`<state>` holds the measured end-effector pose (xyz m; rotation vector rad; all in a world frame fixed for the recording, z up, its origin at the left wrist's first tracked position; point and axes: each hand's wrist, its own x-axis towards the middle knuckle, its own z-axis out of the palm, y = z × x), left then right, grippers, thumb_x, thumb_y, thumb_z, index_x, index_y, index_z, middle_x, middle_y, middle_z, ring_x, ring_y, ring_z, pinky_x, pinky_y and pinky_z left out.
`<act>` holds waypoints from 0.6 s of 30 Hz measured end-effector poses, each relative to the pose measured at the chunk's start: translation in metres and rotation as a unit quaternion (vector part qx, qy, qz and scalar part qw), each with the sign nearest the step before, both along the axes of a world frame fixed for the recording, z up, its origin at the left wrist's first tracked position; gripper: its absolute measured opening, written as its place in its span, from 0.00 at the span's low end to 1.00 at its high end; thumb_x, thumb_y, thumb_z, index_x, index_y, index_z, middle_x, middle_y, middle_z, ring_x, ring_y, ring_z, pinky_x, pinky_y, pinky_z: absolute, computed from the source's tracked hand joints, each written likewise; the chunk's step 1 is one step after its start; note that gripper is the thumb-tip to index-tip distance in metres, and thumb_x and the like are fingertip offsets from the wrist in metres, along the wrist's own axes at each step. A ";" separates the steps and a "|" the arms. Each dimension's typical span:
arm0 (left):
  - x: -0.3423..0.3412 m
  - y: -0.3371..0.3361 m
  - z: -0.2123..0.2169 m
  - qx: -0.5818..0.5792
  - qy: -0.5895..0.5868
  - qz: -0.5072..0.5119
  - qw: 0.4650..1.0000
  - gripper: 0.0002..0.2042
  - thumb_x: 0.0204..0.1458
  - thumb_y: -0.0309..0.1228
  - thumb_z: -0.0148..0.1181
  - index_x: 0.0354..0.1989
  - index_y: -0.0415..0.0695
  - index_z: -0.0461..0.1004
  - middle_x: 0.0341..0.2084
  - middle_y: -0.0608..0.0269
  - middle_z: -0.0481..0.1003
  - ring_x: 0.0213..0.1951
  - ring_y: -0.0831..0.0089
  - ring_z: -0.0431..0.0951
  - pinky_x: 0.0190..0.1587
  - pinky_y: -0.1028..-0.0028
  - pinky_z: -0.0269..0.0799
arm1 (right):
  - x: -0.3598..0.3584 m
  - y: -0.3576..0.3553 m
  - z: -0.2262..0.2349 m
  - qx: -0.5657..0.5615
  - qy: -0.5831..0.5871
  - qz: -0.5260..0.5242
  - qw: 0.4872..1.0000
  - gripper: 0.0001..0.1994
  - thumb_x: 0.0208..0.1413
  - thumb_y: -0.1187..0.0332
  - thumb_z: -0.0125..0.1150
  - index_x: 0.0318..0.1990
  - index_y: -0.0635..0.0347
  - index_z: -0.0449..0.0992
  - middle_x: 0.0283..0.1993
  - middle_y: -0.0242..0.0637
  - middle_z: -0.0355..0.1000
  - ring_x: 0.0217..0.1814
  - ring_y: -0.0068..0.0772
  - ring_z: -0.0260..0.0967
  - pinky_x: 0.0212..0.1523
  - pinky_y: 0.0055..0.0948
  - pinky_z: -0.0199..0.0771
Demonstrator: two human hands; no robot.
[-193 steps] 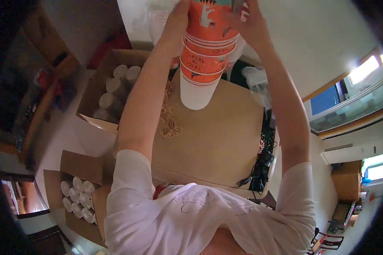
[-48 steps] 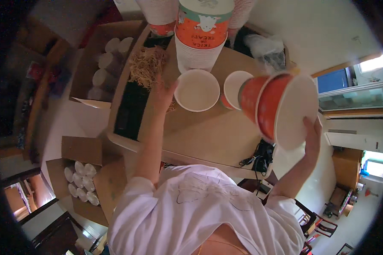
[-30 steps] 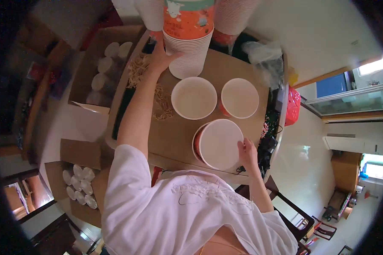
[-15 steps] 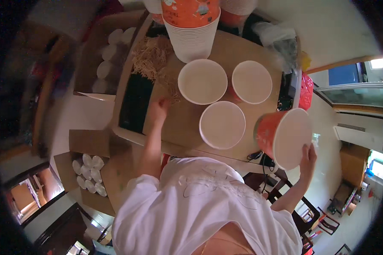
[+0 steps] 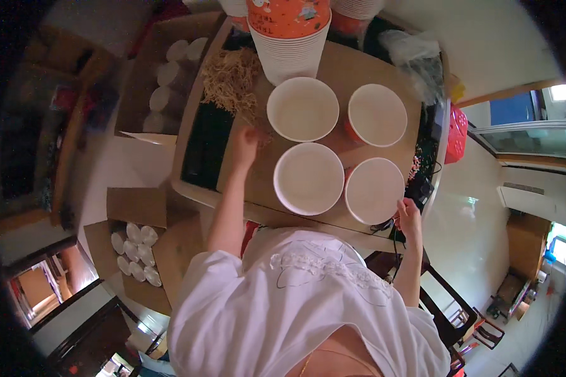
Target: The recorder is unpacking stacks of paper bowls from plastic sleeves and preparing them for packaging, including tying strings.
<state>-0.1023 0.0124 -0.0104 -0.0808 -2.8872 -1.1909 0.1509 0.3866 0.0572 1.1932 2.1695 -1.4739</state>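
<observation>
Head view: my right hand [image 5: 409, 217] pinches the paper bowl [image 5: 375, 190] rim at five o'clock; left hand [image 5: 245, 137], fingers loose, rests on the table [image 5: 333, 66]. I would release gently, keeping the bowls square.

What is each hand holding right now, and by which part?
The right hand has its fingertips at the near rim of the nearest right paper bowl; a closed grip cannot be told. The left hand rests at the pile of dry noodles, holding nothing clearly.

Even, fairly bright light over the table [image 5: 365, 63]; daylight glares from a window [image 5: 560, 93] far right. Fisheye bends edges, corners go black, dim left side, slight softness.
</observation>
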 end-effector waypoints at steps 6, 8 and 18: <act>-0.039 -0.020 0.077 0.359 0.043 0.071 0.930 0.07 0.52 0.31 0.56 0.31 0.40 0.71 0.28 0.67 0.74 0.31 0.78 0.73 0.35 0.77 0.68 | -0.033 -0.012 0.038 0.103 0.243 0.002 0.965 0.11 0.57 0.70 0.49 0.46 0.63 0.68 0.32 0.29 0.68 0.32 0.19 0.63 0.33 0.17 0.64; -0.048 -0.008 0.121 0.426 0.040 0.084 0.900 0.06 0.51 0.30 0.56 0.31 0.40 0.71 0.25 0.68 0.73 0.28 0.79 0.72 0.34 0.80 0.67 | -0.056 -0.026 0.047 0.062 0.275 0.017 0.959 0.12 0.54 0.78 0.44 0.45 0.63 0.69 0.34 0.27 0.68 0.34 0.16 0.63 0.33 0.15 0.64; -0.050 0.003 0.174 0.181 0.139 -0.080 0.970 0.05 0.47 0.28 0.61 0.30 0.40 0.76 0.22 0.66 0.74 0.25 0.81 0.72 0.31 0.80 0.67 | -0.202 -0.152 0.099 -0.246 0.342 0.171 0.891 0.11 0.57 0.72 0.49 0.46 0.63 0.72 0.34 0.31 0.72 0.32 0.18 0.67 0.31 0.17 0.67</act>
